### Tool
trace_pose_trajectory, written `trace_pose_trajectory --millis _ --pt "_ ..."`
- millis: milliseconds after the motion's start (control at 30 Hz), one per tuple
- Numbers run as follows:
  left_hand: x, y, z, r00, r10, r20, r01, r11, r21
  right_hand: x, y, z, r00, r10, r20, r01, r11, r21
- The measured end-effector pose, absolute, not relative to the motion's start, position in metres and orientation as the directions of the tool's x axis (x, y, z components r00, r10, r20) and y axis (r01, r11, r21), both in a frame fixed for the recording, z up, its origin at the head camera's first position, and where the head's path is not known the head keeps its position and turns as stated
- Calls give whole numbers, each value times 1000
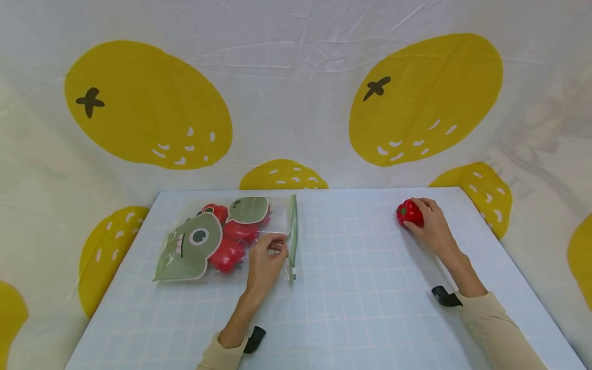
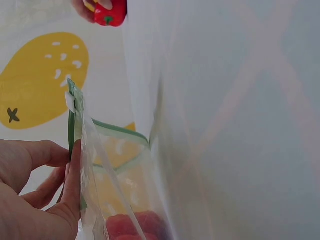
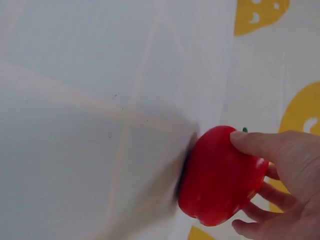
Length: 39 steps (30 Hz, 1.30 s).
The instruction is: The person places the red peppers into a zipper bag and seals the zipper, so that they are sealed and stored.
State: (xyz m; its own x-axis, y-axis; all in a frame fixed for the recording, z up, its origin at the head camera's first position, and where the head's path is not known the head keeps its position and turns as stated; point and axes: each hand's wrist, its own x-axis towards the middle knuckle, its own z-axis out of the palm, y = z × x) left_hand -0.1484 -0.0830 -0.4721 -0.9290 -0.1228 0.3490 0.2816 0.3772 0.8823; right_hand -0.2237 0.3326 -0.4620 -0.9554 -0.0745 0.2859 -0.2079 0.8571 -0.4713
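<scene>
A clear zip bag with a green cartoon animal print lies on the left half of the table, several red bell peppers inside it. My left hand pinches the bag's upper layer near its green-edged opening, which faces right. In the left wrist view the bag's mouth stands parted. Over at the far right, my right hand holds a single red bell pepper with a green stem, thumb on one side and fingers on the other. That pepper is at the tabletop; whether it touches is unclear.
The table wears a pale blue checked cover. Behind it hangs a white cloth printed with large yellow fruits. A white slider sits on the bag's green zip edge. Dark wrist devices are on both forearms.
</scene>
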Motion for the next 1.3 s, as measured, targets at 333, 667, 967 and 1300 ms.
trace_pose_trajectory --millis 333,667,967,1300 --pt "-147 -83 -470 -936 -130 328 255 393 884 -226 324 -459 -959 -60 278 -196 847 -494" --pt "-147 -84 -470 -939 -127 319 247 398 884 -228 315 -458 -963 -35 266 -181 817 -547" --pt "-147 -83 -469 -933 -129 337 265 390 882 -233 302 -457 -958 -15 286 -195 765 -614" --pt "-148 -83 -469 -926 -134 353 278 391 877 -237 283 -457 -958 8 287 -205 679 -705"
